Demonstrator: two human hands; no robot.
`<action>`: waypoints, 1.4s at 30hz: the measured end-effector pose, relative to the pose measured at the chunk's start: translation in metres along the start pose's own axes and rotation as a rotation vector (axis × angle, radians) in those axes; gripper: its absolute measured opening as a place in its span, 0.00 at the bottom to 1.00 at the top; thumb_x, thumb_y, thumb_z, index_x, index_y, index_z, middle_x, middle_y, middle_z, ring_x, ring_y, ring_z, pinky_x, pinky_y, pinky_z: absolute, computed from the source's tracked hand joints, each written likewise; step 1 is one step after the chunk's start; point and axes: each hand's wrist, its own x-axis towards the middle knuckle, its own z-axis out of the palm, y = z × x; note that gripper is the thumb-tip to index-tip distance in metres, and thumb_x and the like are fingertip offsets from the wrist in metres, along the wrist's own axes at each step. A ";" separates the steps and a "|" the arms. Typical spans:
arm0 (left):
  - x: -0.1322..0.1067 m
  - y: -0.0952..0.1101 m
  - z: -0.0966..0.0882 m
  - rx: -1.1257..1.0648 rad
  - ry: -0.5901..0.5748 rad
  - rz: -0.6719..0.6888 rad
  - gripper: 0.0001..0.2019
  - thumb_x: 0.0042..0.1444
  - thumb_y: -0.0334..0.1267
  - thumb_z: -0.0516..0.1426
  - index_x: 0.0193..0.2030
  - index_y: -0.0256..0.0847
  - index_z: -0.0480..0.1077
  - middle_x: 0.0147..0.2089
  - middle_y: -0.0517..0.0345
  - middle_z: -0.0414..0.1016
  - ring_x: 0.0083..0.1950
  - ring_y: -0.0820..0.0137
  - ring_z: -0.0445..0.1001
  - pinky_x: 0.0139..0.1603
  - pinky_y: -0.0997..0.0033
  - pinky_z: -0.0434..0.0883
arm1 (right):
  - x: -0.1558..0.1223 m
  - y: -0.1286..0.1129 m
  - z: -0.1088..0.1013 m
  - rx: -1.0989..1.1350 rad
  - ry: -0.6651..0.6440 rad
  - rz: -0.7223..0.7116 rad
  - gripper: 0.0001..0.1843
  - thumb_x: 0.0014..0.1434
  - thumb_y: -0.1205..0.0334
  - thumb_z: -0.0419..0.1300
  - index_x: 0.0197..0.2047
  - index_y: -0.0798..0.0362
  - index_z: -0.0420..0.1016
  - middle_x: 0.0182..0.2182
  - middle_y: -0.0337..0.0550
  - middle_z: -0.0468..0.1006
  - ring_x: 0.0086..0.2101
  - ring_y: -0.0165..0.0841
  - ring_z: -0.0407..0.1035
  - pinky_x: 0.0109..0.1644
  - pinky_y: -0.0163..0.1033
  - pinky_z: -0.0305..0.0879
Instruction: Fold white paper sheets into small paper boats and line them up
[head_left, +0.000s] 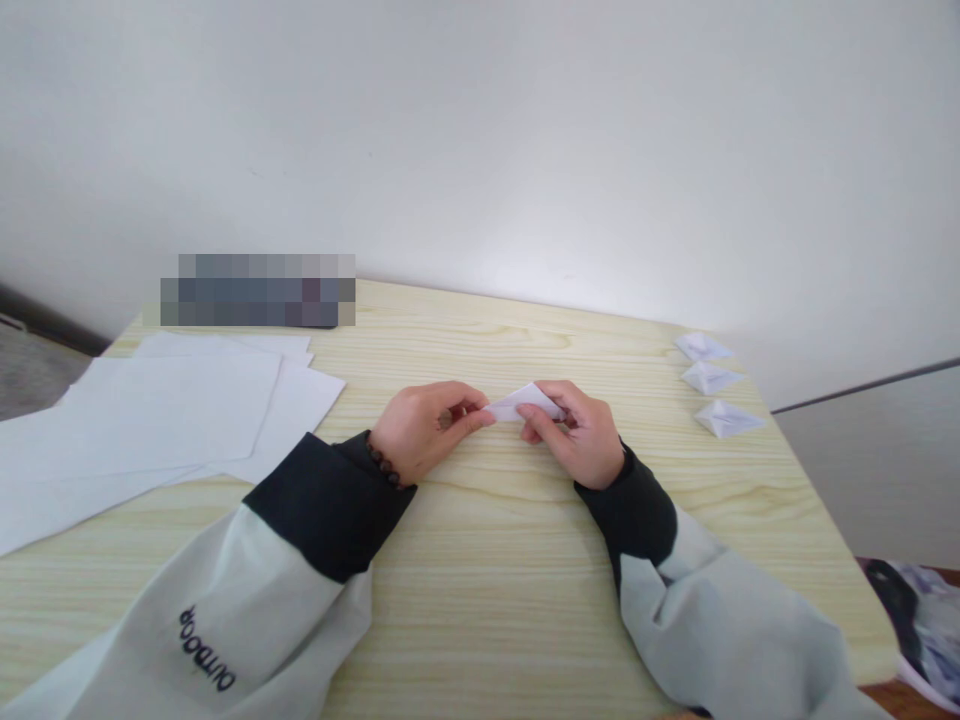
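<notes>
A small folded white paper (517, 402), pointed at its left end, is held between both hands just above the middle of the table. My left hand (429, 425) pinches its left tip between thumb and fingers. Around the other end, my right hand (577, 430) is closed, the thumb lying on the near face and the fingers behind. Part of the paper is hidden by the right fingers.
Several white sheets (187, 410) lie overlapping at the left of the wooden table (480, 600). Three folded paper shapes (712, 378) stand in a column near the right edge. A blurred-out dark object (255, 292) is at the back left, before the white wall (480, 150).
</notes>
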 end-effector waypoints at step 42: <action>0.002 0.002 -0.005 -0.200 -0.032 -0.228 0.11 0.51 0.43 0.56 0.34 0.39 0.76 0.17 0.66 0.69 0.19 0.77 0.65 0.21 0.80 0.61 | 0.002 0.005 0.000 0.256 0.092 0.162 0.14 0.61 0.54 0.54 0.42 0.56 0.72 0.30 0.44 0.81 0.25 0.30 0.76 0.27 0.33 0.74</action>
